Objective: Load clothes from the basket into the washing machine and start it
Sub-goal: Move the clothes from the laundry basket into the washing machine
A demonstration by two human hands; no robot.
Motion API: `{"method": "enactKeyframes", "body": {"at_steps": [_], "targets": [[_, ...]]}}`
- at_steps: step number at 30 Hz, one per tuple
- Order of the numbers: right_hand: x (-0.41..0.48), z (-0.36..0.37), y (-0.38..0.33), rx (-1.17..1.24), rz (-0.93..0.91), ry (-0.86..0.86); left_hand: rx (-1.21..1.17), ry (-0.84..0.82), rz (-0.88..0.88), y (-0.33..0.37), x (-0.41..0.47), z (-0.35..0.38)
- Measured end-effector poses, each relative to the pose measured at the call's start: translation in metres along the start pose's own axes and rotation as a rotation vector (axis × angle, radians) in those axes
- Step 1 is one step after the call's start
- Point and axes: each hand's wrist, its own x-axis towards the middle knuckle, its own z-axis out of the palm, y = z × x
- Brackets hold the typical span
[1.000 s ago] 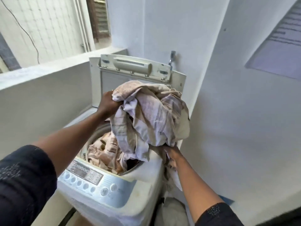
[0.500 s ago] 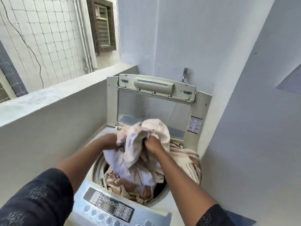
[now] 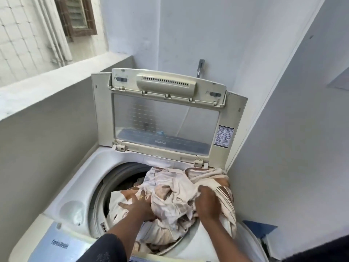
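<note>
Head view: my left grip (image 3: 138, 208) lies spread and flat on the clothes (image 3: 173, 197) heaped in the drum mouth of the washing machine (image 3: 75, 186), while my right grip (image 3: 207, 204) curls round a fold of them at its right rim. Part of the heap hangs over that rim; the lid (image 3: 164, 118) stands open behind.
</note>
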Motion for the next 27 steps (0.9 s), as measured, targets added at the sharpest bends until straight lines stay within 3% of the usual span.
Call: {"method": "enactKeyframes", "body": {"at_steps": [2,4,6,8,9,11,13,16,19,22,25,27], "targets": [[0.007,-0.015,0.024,0.03,0.101,0.246,0.019,0.005,-0.027,0.008,-0.007,-0.004],[0.015,-0.024,0.048,0.174,0.423,0.184,0.143,-0.059,-0.026,0.018,-0.02,-0.023],[0.02,-0.029,0.068,0.584,0.853,0.059,0.345,-0.146,-0.028,0.036,-0.047,-0.064],[0.019,-0.028,0.089,1.12,1.072,-0.056,0.475,-0.141,-0.099,0.059,-0.069,-0.103],[0.015,-0.025,0.099,1.272,1.121,-0.126,0.475,-0.042,-0.017,0.075,-0.075,-0.116],[0.005,-0.015,0.114,1.276,1.202,-0.254,0.334,0.303,0.242,0.11,-0.087,-0.128],[0.003,-0.003,0.123,1.313,1.23,-0.358,0.207,0.542,0.489,0.156,-0.103,-0.125],[0.013,0.006,0.13,1.4,1.191,-0.477,0.335,0.501,0.721,0.221,-0.105,-0.099],[0.03,0.005,0.144,1.537,1.167,-0.496,0.65,0.405,0.586,0.259,-0.07,-0.06],[0.048,-0.007,0.147,1.623,1.065,-0.403,0.847,0.484,0.467,0.268,-0.058,-0.039],[0.054,-0.024,0.149,1.557,0.971,-0.387,0.877,0.602,0.522,0.271,-0.065,-0.03],[0.054,-0.033,0.157,1.381,0.859,-0.371,0.775,0.633,0.537,0.271,-0.07,-0.033]]}}
